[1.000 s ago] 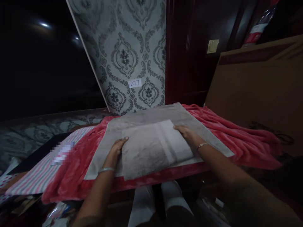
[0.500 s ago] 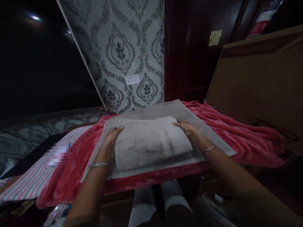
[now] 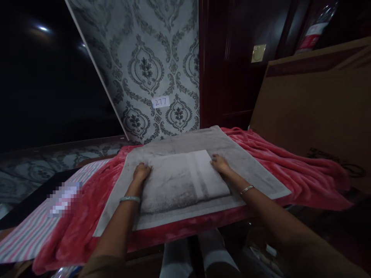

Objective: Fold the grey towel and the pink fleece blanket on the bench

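Note:
A folded pale grey towel (image 3: 174,181) lies flat on a larger grey cloth (image 3: 240,160) spread beneath it. My left hand (image 3: 142,172) is at the towel's left edge, fingers curled and thumb touching its top. At the opposite edge, near the far right corner, my right hand (image 3: 220,164) has its fingers bent and its thumb against the towel. Parts of the fingers on both hands are hidden at the edges. A lighter band runs across the towel's right part.
A red plush blanket (image 3: 261,150) lies under the grey cloth. Striped fabric (image 3: 31,227) is at the left, below a dark screen (image 3: 52,85). A large cardboard box (image 3: 313,116) stands at the right, with a plastic bottle (image 3: 314,33) behind it. Patterned wallpaper (image 3: 162,50) is ahead.
The folded towel has come down from a slightly raised, tilted position to lie flat on the grey cloth. Both hands have lowered with it, and the right has shifted a little left.

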A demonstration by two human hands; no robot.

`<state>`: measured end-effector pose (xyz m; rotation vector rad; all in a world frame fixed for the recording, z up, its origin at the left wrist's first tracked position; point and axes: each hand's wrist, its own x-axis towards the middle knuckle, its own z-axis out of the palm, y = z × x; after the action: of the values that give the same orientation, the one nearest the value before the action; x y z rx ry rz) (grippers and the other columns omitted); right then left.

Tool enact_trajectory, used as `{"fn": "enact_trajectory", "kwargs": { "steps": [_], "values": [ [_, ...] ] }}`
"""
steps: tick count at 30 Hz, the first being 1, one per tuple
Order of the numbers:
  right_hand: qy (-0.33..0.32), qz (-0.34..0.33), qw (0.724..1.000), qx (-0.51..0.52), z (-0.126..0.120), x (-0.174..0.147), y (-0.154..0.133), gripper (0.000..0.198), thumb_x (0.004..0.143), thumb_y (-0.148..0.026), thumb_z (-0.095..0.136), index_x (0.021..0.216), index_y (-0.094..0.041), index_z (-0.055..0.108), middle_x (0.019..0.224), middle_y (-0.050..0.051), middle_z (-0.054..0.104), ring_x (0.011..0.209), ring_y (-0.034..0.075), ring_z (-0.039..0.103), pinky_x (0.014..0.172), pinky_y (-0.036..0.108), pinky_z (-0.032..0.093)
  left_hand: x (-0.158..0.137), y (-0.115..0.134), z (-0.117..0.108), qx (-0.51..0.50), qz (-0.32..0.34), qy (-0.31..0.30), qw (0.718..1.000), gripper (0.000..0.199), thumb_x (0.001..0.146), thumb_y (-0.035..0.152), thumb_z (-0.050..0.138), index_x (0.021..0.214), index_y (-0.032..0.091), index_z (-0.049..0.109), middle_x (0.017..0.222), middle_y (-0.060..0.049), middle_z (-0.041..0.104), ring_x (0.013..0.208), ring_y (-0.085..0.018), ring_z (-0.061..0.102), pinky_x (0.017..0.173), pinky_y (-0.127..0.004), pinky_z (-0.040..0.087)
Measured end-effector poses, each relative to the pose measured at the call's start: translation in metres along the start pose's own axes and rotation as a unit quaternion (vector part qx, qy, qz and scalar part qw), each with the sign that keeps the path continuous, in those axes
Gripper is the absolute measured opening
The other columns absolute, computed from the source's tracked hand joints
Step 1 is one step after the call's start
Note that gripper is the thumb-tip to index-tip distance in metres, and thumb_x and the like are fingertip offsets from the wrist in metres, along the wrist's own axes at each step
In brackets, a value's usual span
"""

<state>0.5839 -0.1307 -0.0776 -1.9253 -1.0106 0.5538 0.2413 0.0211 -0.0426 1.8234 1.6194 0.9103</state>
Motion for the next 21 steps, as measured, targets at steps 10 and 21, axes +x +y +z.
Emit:
{"fn": "enact_trajectory", "kwargs": {
  "steps": [10,21],
  "values": [
    [-0.104,-0.233,0.909,-0.329,0.103,-0.017,-0.061,0.06,0.105,-0.046,0.036,0.162,-0.027,0.034,0.169,0.006,0.022,0.157,0.029,0.013,0.124,0.058,0.012,-0.036,0.041,0.079,0.335,0.177,-0.113,0.919,0.06,0.1,0.044,0.039,0.155,0.022,0.043,0.167,-0.012,0.03,0.157,-0.035,0.018,0.124,-0.064,0.013],
    [-0.131,-0.177,0.911,-0.35,0.081,0.0,-0.037,0.064,0.105,-0.054,0.031,0.163,-0.027,0.03,0.17,0.002,0.016,0.158,0.026,0.007,0.126,0.052,0.006,-0.033,0.029,0.083,0.366,0.174,-0.124,0.906,0.063,0.101,0.051,0.031,0.159,0.025,0.037,0.168,-0.01,0.028,0.157,-0.034,0.02,0.124,-0.062,0.018]
  ]
}}
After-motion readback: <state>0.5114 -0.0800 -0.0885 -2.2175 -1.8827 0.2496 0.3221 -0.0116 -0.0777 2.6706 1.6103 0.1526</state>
